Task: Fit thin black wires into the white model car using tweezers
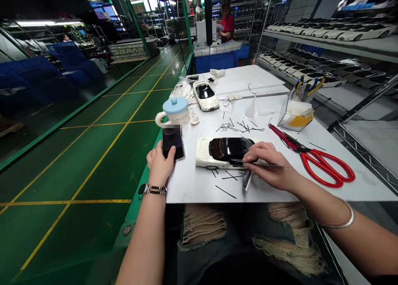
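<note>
White flat tabletop (192, 189), near middle: glossy white, black-roofed model car (225, 151).
Left hand (159, 164) clasps a flat black phone (174, 138), left; right hand (270, 163) pinches a thin metallic tool (281, 166) at the car's near side, apparently detail work wanting steadiness.

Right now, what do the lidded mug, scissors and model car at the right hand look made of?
Lidded mug: smooth cream body suggests glazed ceramic. Scissors: glossy red handles, likely plastic-coated; dark pivot area, probably metal. Model car: reflections suggest glossy paint over plastic or metal.
</note>
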{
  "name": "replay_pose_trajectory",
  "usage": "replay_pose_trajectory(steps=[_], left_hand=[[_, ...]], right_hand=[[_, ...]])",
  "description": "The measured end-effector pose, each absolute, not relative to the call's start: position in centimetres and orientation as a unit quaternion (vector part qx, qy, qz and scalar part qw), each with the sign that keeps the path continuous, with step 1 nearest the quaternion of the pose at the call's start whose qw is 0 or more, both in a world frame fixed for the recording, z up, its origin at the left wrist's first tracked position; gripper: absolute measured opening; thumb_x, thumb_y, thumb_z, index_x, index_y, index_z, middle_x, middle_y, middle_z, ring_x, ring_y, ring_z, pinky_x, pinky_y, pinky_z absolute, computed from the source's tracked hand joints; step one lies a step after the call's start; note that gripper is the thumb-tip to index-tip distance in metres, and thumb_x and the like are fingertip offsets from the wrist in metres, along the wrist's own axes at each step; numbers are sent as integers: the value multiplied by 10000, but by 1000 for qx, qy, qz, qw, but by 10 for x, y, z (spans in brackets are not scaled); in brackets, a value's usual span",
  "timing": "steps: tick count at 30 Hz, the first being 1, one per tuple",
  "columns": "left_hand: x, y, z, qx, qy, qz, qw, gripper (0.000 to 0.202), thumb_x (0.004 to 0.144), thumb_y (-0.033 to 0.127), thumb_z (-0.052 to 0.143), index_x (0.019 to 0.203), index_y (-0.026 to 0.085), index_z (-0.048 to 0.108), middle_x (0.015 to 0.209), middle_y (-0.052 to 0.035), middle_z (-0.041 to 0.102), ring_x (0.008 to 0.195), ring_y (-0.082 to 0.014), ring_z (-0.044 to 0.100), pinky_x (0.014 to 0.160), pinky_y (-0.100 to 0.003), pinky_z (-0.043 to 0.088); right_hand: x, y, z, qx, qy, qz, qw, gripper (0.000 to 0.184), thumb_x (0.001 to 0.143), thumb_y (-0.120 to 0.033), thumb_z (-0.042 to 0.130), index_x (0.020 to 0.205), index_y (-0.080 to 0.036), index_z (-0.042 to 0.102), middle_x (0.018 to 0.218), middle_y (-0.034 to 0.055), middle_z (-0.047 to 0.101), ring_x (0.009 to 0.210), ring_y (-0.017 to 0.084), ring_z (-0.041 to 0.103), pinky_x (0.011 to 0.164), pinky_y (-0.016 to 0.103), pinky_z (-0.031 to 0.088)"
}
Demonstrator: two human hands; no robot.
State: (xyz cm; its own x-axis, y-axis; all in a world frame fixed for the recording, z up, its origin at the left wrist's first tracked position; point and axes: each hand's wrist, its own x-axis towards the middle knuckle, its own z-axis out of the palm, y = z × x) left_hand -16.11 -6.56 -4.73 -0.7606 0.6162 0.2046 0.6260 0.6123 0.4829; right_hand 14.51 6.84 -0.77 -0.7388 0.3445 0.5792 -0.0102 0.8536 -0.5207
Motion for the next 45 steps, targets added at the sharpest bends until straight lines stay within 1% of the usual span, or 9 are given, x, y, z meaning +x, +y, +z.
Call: replay_pose_trajectory(steps=[6, 10, 18, 24, 27, 30, 35, 40, 45], left_hand=[[-163, -66, -46, -354, -892, -280, 13, 601, 871, 478, 425, 1341, 104, 444, 1262, -178, 546, 1259, -319, 396, 1121, -487, 245], [-162, -65, -45, -342, -893, -290, 14, 529, 868, 460, 429, 1281, 136, 492, 1252, -162, 555, 1247, -310, 409, 1107, -489, 264], [-160, -66, -42, -334, -890, -310, 18, 435, 866, 469, 424, 1170, 179, 541, 1233, -144, 554, 1247, -307, 413, 1097, -483, 276], [-160, -67, -42, -330, -891, -311, 16, 388, 872, 453, 434, 1117, 173, 544, 1217, -152, 545, 1241, -310, 414, 1092, -483, 281], [-159, -67, -41, -328, -892, -312, 12, 369, 872, 447, 439, 1105, 180, 543, 1216, -145, 542, 1242, -305, 413, 1089, -474, 287], [-159, -67, -41, -326, -891, -314, 9, 375, 873, 448, 439, 1109, 177, 544, 1210, -145, 541, 1240, -306, 412, 1085, -472, 294], [-159, -68, -42, -327, -889, -319, 10, 372, 871, 453, 443, 1103, 182, 548, 1211, -142, 539, 1236, -315, 409, 1076, -486, 299], [-157, -69, -40, -327, -885, -330, 28, 352, 870, 452, 443, 1077, 189, 552, 1187, -132, 545, 1213, -302, 428, 1061, -470, 323], [-154, -70, -36, -334, -878, -338, 67, 288, 860, 418, 457, 1021, 201, 557, 1160, -112, 549, 1200, -274, 441, 1066, -442, 321]], right_hand=[[146, 74, -3, -118, -885, 303, 333, 64, 859, -173, 608, 858, -228, 573, 861, 4, 604, 861, 194, 528, 802, 387, 367], [142, 86, 7, -122, -877, 355, 301, 60, 845, -232, 611, 798, -200, 591, 818, 20, 605, 804, 190, 529, 754, 357, 393], [125, 113, 37, -134, -845, 495, 155, 123, 759, -279, 658, 764, -165, 613, 783, 29, 617, 734, 167, 560, 649, 297, 450], [111, 127, 43, -146, -795, 585, 63, 87, 711, -224, 657, 746, -164, 604, 691, 21, 621, 674, 158, 583, 605, 273, 455], [108, 130, 41, -148, -785, 601, 29, 81, 705, -223, 651, 722, -165, 596, 637, 17, 615, 640, 151, 575, 590, 263, 450], [110, 130, 38, -156, -788, 595, 32, 86, 713, -224, 653, 738, -164, 596, 648, 16, 616, 642, 146, 579, 578, 254, 457], [118, 125, 33, -156, -788, 585, 113, 124, 707, -243, 685, 770, -170, 607, 720, 13, 609, 655, 142, 581, 544, 240, 471], [118, 122, 29, -135, -794, 584, 104, 120, 739, -233, 674, 802, -159, 604, 737, 11, 605, 671, 128, 573, 574, 235, 467], [120, 121, 22, -120, -736, 656, 114, 127, 745, -219, 697, 764, -158, 586, 647, 0, 591, 615, 121, 562, 552, 229, 448]])
